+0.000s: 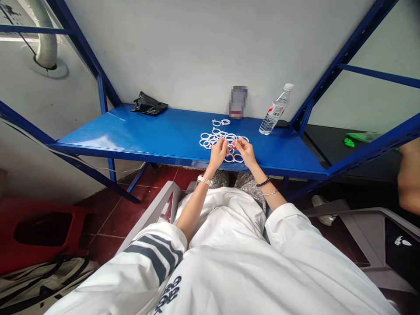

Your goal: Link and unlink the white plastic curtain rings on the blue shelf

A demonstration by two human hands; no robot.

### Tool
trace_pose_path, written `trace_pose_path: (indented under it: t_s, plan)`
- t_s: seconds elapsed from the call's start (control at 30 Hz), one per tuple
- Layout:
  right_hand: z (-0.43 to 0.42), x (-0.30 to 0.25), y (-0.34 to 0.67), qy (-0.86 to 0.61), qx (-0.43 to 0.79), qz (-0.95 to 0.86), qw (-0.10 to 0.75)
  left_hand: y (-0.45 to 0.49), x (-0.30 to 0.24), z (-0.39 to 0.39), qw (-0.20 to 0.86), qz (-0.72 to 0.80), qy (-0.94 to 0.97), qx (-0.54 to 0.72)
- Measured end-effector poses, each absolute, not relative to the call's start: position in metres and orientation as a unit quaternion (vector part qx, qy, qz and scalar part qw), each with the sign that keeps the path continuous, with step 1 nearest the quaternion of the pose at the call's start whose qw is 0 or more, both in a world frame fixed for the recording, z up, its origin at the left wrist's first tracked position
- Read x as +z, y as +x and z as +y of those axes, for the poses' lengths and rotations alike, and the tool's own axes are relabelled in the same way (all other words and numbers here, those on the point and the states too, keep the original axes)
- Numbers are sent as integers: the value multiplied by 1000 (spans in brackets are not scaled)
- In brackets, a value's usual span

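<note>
A loose pile of white plastic rings [205, 142], thin hoops that look like curtain rings with small eyelets, lies near the front of the blue table [157, 135]. Over the pile's near side, my left hand [219, 151] is closed in a pinch. My right hand [244, 151] faces it, its fingers also pinched, only a small gap away. Between the fingertips is a white ring [231, 145], mostly hidden by the fingers. More rings [238, 158] show beneath and between my hands. Two rings [225, 122] lie slightly apart behind the pile.
A clear water bottle [275, 109] stands at the back right, beside a dark flat object [282, 124]. A blurred-out upright object [238, 103] leans on the wall. A black plastic bag [149, 104] lies back left. Blue frame posts [104, 94] border the table; another person's arm [409, 177] is at right.
</note>
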State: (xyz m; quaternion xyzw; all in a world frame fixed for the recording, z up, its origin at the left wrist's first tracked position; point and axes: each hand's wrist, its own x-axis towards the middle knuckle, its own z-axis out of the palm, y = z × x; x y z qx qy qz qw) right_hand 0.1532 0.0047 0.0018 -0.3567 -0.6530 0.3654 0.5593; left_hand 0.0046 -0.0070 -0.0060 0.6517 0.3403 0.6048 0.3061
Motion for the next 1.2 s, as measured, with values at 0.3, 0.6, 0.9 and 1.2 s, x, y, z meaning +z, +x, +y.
trace_pose_path:
  t_s: [0.3,0.6,0.9,1.2]
  plan:
    - [3,3,150,-346,364,-669,547,5,-4,-8,361,340,610,618]
    - [6,0,150,-362,327,-676,553,4,-4,-10,375,328,611,615]
    - [2,2,149,-356,284,-718,527,4,-4,-8,325,338,648,599]
    - [-2,3,149,-337,355,-681,545,4,-6,-6,313,346,643,607]
